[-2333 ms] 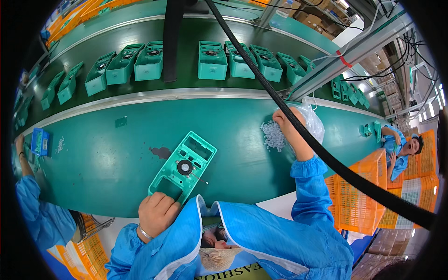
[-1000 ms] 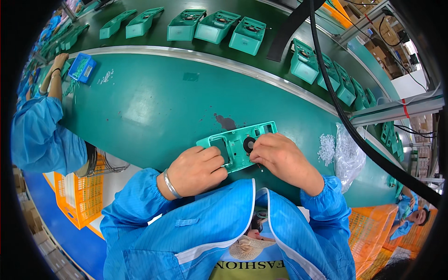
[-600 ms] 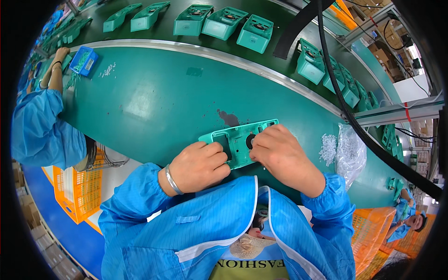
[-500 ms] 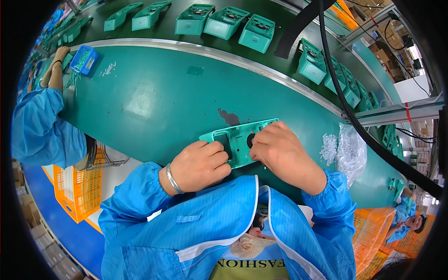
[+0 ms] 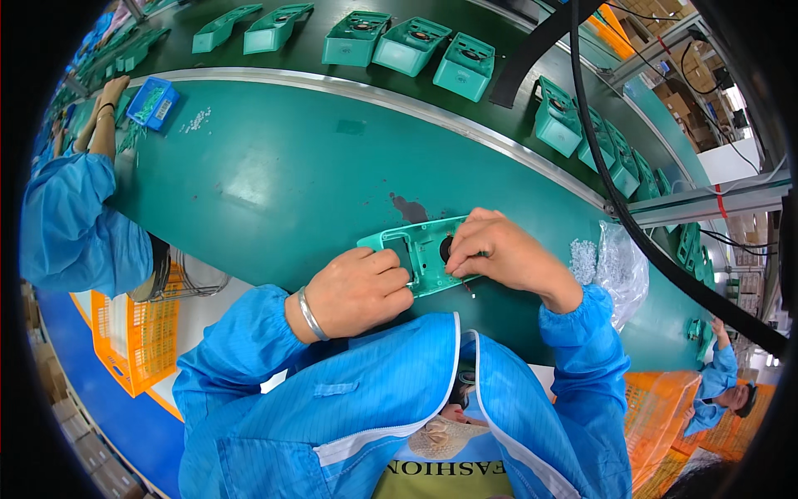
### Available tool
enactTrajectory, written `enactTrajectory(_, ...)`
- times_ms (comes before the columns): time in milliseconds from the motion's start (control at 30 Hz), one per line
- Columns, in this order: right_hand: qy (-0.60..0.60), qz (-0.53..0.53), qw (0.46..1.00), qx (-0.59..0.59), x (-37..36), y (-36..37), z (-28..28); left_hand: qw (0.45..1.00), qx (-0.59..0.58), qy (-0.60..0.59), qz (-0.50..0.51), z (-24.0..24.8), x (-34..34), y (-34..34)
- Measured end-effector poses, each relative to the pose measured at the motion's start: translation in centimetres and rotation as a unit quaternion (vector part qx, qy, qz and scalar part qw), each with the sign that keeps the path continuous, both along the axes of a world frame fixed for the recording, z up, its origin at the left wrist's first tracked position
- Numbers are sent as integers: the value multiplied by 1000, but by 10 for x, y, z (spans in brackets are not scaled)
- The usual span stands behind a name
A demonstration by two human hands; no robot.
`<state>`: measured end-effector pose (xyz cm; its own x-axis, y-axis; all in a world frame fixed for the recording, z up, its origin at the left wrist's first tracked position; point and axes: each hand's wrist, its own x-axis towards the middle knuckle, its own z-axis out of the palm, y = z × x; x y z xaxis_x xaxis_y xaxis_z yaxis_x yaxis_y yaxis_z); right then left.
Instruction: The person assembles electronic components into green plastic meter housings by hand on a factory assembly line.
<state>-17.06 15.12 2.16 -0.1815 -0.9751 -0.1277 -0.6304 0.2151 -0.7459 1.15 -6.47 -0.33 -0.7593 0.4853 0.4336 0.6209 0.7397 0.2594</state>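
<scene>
A green plastic housing (image 5: pixel 429 264) lies tilted on the bench in front of me, its open inner side up. My left hand (image 5: pixel 356 287) is closed round its left end, beside a rectangular opening. Set in the right part of the housing is a black round part (image 5: pixel 445 246), possibly a speaker, half covered by my fingers. Over it my right hand (image 5: pixel 509 251) is closed in a pinch; what lies between the fingertips is hidden. A short wire end (image 5: pixel 472 292) sticks out past the housing's near edge.
Behind a metal rail, a dark belt carries several green housings (image 5: pixel 464 66). To the right lie small white pieces (image 5: pixel 583 259) and a clear plastic bag (image 5: pixel 622 274). A black cable (image 5: pixel 611 170) hangs at right. At left are a blue box (image 5: pixel 153 104) and a co-worker's arm (image 5: pixel 71 187).
My right hand has shifted slightly, its fingers now more bunched and showing more of the wire end. Housings on the belt have moved a little to the right. My left hand keeps its place.
</scene>
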Motion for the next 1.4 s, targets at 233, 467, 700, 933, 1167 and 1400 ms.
enactTrajectory(233, 57, -21, 998, 8, 15, -3, 9, 1000, -7, -7, 5, -1, 5, 1)
enactTrajectory(467, 168, -34, 985, -27, 23, 7, 9, 999, -43, 24, 1, 1, 4, 3)
enactTrajectory(700, 100, -232, 959, -127, -49, -5, 10, 998, -29, 24, 46, -3, 4, -13)
enactTrajectory(933, 367, -260, 870, -201, -125, -57, -27, 990, 0, 48, 135, -2, 3, -31)
enactTrajectory(1167, 374, -302, 865, -143, -156, -78, -52, 984, -2, 79, 160, 3, -26, -44)
enactTrajectory(1400, 400, -289, 854, -166, -102, -30, -19, 982, -13, 97, 160, 0, -66, -47)
